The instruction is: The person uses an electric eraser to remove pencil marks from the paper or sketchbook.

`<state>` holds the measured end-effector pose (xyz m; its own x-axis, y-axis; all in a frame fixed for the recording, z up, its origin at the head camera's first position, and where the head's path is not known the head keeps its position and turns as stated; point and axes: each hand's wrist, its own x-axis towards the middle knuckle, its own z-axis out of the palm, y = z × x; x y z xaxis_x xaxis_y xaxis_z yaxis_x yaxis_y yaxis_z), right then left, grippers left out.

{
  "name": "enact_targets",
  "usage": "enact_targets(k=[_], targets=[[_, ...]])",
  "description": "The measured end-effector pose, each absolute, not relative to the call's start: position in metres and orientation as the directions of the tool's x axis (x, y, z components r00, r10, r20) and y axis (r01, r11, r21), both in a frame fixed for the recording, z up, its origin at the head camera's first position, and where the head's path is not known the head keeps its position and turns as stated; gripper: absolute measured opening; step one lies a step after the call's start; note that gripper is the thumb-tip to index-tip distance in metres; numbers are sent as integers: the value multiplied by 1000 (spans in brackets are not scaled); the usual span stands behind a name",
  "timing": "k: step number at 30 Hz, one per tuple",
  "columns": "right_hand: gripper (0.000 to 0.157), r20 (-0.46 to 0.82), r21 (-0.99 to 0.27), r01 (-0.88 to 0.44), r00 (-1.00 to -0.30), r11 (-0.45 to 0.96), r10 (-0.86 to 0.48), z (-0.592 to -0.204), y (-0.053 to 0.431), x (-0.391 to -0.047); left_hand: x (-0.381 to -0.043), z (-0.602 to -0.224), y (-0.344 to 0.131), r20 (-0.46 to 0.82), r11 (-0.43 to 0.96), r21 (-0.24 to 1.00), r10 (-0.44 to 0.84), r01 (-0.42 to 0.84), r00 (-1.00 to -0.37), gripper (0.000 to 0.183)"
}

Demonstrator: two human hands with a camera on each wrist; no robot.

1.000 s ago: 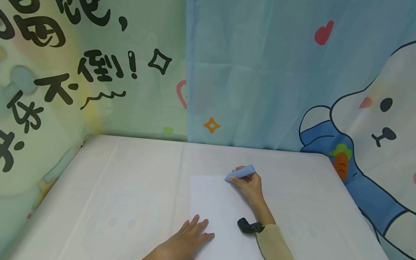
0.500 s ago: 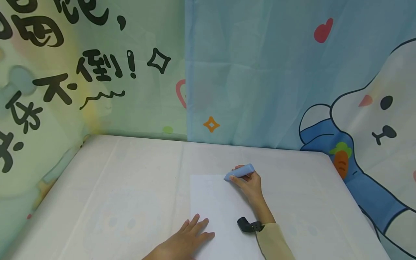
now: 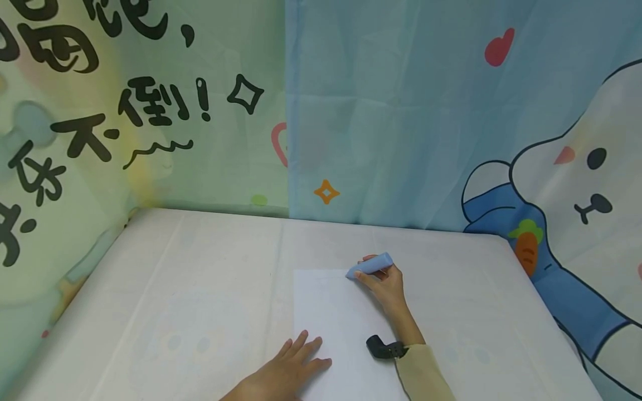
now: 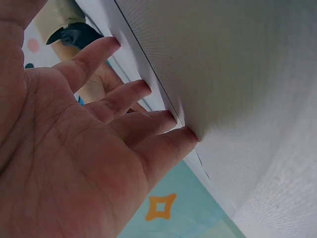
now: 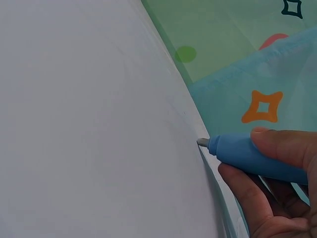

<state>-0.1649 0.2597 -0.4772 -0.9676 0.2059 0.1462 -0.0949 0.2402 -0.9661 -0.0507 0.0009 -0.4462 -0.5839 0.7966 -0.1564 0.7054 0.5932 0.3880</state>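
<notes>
White sheet: lies flat on the white-covered worktop, with no discernible marks. Left hand: rests on the sheet's left part, fingers spread, grasping nothing. Right hand: pinches a blue pen-shaped tool aslant near the far edge. Silver tip: practically unmoved since half a second ago, so probably being held steady; contact with the sheet hard to confirm.

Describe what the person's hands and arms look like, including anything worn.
The left hand and right hand show no gloves. On the right arm is a plain, pale khaki sleeve, with a black, angular device at its cuff. No sleeve shows on the left; the head view's edge cuts that arm off.
</notes>
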Motion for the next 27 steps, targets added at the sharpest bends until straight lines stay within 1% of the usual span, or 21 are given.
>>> enact_targets(k=[7,15,27], targets=[[38,133,-967,-81,-968,240,211,-472,259,-163,-51,-445,1,-156,589,394,799,705,-581,78],[37,174,-962,-115,-958,248,228,-477,261,-165,-50,-444,0,-139,577,364,810,731,-569,78],[38,142,-968,-90,-966,233,214,-475,260,-163,-51,-445,0,-140,577,366,810,731,-569,76]])
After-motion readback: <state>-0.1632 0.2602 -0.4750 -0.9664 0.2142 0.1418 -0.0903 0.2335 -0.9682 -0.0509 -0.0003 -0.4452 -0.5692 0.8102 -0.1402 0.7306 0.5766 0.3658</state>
